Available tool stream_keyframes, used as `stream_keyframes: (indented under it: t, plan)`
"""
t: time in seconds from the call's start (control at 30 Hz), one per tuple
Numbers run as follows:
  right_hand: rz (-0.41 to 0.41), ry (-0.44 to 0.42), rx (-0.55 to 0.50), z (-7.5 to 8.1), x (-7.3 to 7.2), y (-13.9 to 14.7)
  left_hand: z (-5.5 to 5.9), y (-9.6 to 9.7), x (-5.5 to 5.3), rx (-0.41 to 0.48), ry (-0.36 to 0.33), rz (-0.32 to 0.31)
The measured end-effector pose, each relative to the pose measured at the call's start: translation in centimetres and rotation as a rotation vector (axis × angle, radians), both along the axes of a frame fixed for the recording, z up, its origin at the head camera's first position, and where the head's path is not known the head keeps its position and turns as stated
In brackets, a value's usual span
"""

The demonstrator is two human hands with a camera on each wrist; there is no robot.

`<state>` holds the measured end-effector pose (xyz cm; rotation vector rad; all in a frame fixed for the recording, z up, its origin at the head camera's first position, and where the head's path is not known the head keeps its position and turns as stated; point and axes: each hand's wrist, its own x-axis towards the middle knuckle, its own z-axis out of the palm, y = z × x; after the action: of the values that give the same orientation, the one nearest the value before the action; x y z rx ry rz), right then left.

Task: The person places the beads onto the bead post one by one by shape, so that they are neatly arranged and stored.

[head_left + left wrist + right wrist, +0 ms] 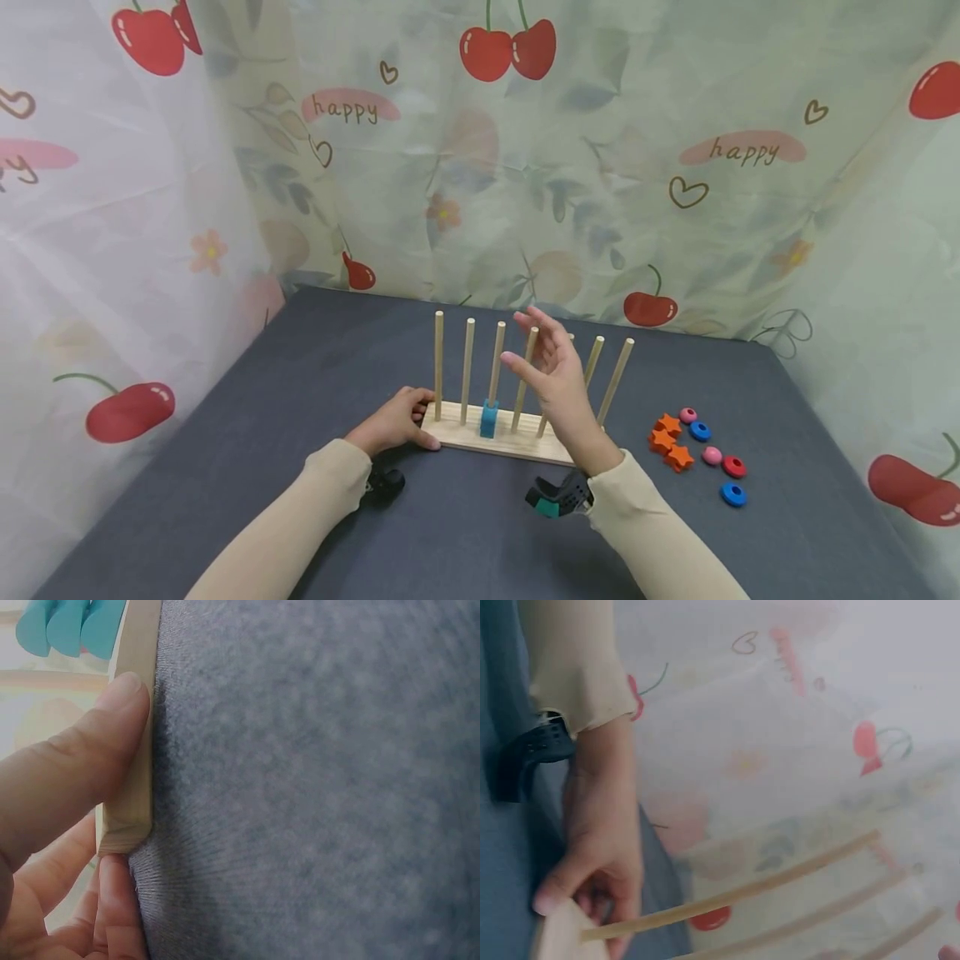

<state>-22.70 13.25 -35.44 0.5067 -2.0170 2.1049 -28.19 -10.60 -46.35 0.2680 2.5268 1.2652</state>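
From my head I look forward and down, from farthest back, over the pegboard's near side. My left wrist view sits very close at its left end; my right faces leftward past its pegs. All three share that end and my left hand.

- Pale printed curtain hung across the back and down both sides of the frame, creased here and there.
- Pair of red cherries on it, top centre.
- The word "happy" on a pink smear, upper right.
- Orange flower, left of centre.
- Dark grey tabletop filling the lower middle.
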Motion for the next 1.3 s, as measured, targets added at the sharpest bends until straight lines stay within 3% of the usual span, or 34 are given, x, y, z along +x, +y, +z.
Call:
stream_keyframes:
  t: [0.33, 0.6, 0.7, 0.83, 1.13, 1.3]
  plan:
    - [0.001, 0.144, 0.034, 3.7, 1.8, 1.7, 0.1, 0.0, 0.0, -0.01, 0.004, 0.004]
    - [-0.034, 0.246, 0.052, 4.4, 3.9, 5.1, -0.2, 0.1, -0.1, -0.008, 0.008, -0.002]
    - [-0.058, 0.302, 0.047, 4.1, 4.3, 7.2, -0.4, 0.2, -0.2, -0.002, 0.004, -0.002]
    - [-0.121, 0.307, 0.069, 3.4, 4.7, 10.3, -0.6, 0.2, -0.2, -0.004, 0.005, 0.001]
    - [-0.325, 0.151, 0.096, -0.2, 5.1, 16.1, -0.5, -0.2, -0.1, -0.011, 0.024, -0.025]
    - [-0.402, 0.024, 0.196, -2.7, 5.0, 18.8, -0.6, -0.2, -0.3, -0.006, 0.028, -0.02]
